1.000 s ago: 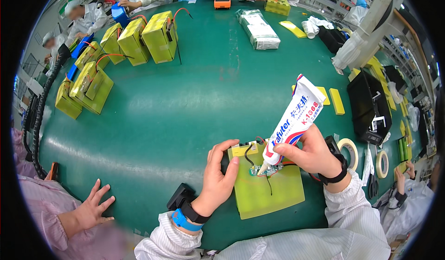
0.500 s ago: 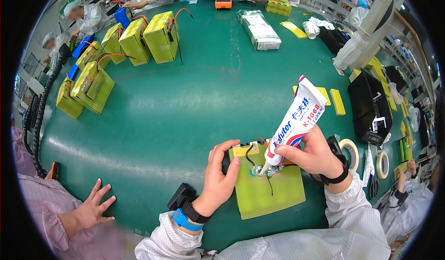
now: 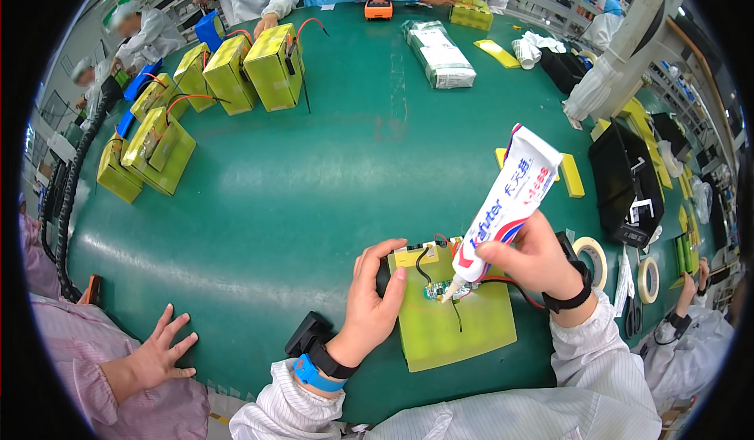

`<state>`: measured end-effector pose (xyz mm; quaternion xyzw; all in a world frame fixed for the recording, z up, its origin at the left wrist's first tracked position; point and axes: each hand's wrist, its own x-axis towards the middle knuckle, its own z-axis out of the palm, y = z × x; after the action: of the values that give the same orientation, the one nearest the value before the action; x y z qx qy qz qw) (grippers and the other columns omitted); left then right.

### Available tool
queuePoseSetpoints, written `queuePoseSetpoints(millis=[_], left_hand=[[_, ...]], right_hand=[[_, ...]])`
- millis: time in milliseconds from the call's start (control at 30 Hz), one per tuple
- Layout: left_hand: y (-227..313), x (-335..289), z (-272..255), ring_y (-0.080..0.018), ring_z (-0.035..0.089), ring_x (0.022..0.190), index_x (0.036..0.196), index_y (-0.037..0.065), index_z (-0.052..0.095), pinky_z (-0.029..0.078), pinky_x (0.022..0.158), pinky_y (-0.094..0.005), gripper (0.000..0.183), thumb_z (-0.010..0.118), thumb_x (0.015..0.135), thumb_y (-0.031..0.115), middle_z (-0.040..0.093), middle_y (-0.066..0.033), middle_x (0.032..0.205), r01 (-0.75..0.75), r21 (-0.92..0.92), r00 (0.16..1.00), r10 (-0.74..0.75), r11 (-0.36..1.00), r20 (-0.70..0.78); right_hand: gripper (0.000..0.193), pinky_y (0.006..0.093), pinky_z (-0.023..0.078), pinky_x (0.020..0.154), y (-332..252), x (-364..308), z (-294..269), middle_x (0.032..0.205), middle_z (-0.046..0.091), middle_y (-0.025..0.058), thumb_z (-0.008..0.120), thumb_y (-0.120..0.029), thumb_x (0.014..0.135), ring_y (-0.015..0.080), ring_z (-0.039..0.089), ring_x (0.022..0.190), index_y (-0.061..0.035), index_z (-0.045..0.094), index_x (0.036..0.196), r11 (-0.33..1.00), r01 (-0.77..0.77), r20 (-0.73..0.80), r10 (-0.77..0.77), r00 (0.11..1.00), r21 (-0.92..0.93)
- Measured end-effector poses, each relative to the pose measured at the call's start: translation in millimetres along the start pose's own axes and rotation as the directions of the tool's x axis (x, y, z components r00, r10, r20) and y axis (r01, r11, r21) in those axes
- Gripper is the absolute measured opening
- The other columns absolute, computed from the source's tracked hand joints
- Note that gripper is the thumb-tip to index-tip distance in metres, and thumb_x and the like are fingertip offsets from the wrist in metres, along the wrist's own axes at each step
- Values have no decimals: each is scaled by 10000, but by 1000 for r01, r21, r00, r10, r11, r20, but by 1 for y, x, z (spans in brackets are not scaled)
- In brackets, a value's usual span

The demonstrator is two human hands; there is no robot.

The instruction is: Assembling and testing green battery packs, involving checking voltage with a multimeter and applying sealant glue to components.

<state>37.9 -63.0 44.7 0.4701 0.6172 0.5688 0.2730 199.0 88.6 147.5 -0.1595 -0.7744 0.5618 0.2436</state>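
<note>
Right hand [image 3: 540,261] grasps one white tube [image 3: 503,197]; left hand [image 3: 372,297] grasps one yellow pack [image 3: 457,341] bearing one circuit board [image 3: 430,291]

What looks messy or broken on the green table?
Nothing looks plainly spilled or broken. The crumpled white material at the far right of the green table looks untidy because it lies bunched up, while the wrapped package nearby lies flat.

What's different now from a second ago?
The right hand has shifted the white tube slightly rightward, its nozzle still at the circuit board. Across the table, a co-worker's hand has moved rightward, beside a standing yellow pack. The left hand stays on the flat yellow pack.
</note>
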Motion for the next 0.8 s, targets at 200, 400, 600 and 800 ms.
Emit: queuePoseSetpoints(millis=[200,400,600,800], left_hand=[[0,0,0,-129,514,1028,1268,24,442,401,914,-271,323,452,948,65,540,-79,1158,-9,3,1000,9,1000,-1],[3,0,5,-241,481,1055,1214,47,512,364,951,-341,317,517,900,93,538,-108,1113,59,-149,996,-68,987,-58],[2,0,5,-232,485,1050,1216,48,510,369,946,-334,315,517,904,90,534,-107,1109,76,-154,995,-85,985,-54],[2,-1,4,-236,491,1052,1216,45,510,374,950,-336,314,516,904,83,535,-110,1113,69,-147,995,-78,987,-57]], right_hand=[[218,197,406,545,1,-1,-21,867,663,39,608,-194,912,44,549,656,1,603,1009,870,-103,-101,172,980,481],[149,232,474,610,-9,4,-20,821,676,77,682,-124,840,129,632,709,16,666,886,992,86,-47,-91,995,-87],[197,237,404,492,-9,5,-19,748,657,65,707,-187,828,109,566,574,1,674,876,954,128,25,-126,992,-272],[223,241,361,461,-6,5,-17,689,640,57,719,-233,818,113,521,511,-16,680,850,923,137,37,-133,990,-359]])
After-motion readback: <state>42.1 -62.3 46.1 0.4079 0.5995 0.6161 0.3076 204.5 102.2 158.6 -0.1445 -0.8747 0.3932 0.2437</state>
